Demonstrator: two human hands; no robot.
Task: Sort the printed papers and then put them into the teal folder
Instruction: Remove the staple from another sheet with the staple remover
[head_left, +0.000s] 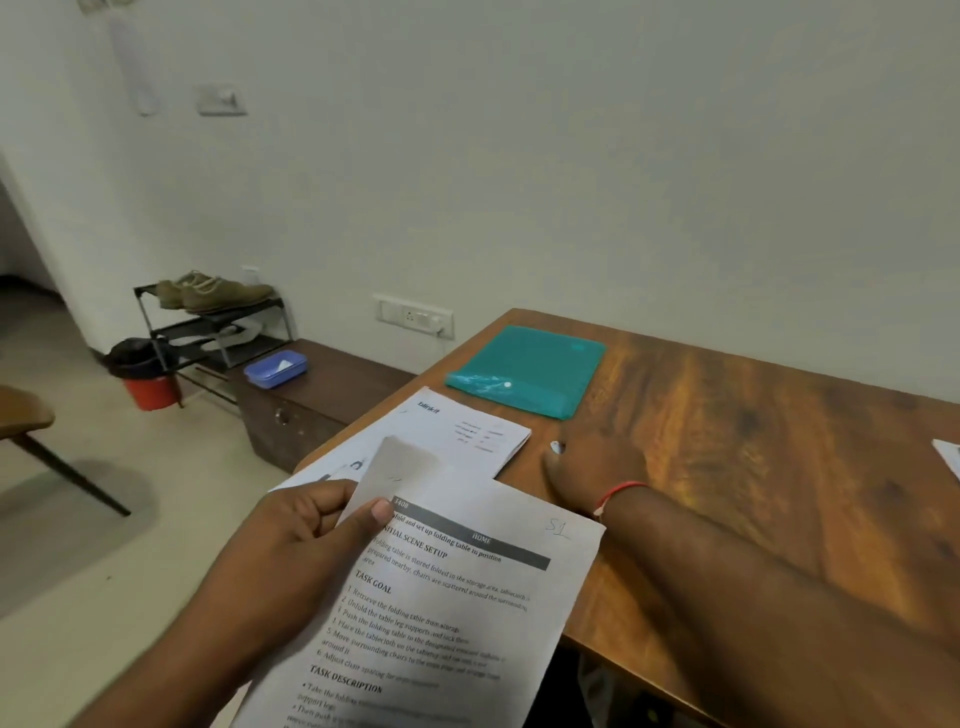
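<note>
My left hand (317, 517) pinches the upper left corner of a printed paper (467, 597) headed "TASK GOAL", held above the table's near edge; its corner is folded over. Beneath it another printed paper (467, 431) lies flat on the wooden table (727, 415). My right hand (592, 467) rests on the table just right of that sheet, fingers spread flat, a red thread on the wrist. The teal folder (530, 371) lies shut with its snap button toward me, farther back on the table, apart from both hands.
A white sheet corner (948, 457) pokes in at the table's right edge. Left of the table stands a low dark cabinet (311, 410) with a blue box (276, 368). A shoe rack (208, 322), red bin (148, 384) and chair (31, 421) stand on the floor.
</note>
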